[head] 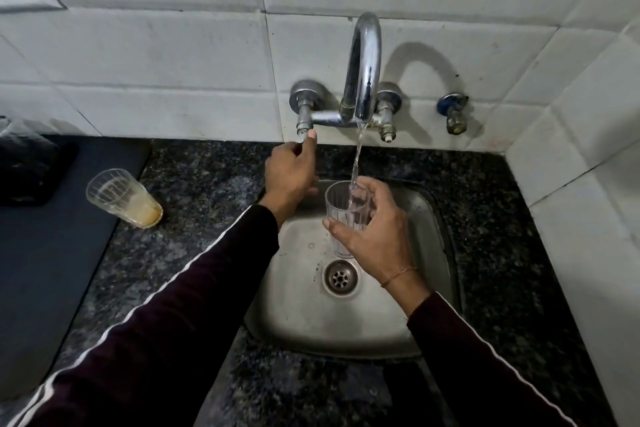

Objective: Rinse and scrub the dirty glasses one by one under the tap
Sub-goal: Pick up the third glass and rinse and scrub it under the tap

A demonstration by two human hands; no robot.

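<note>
At the far left of the counter [194, 253] lies a dark mat [52, 253], and on its back end sits a dark object [24, 170] you cannot make out. Just right of the mat's edge, on the speckled stone, a dirty glass [123, 198] stands upright with a pale yellowish residue in its bottom and streaks on its walls.

Your left hand [291, 173] reaches to the back edge of the counter, its fingers curled round the left tap handle [304, 130] at the wall; the thumb tip shows on the handle's end. The tap [363, 73] arches out from the tiled wall [173, 55], and a thin stream of water [356, 156] falls from its spout.

Your right hand [374, 232] holds a clear glass [346, 215] over the steel sink [304, 322], above and just behind the drain [340, 277]. The fingers wrap the far side, the thumb presses the near side, and the glass is roughly upright, mouth up under the stream, which runs into it.

Farther right on the wall is a small valve [453, 113] with a blue part, well apart from the tap.
</note>
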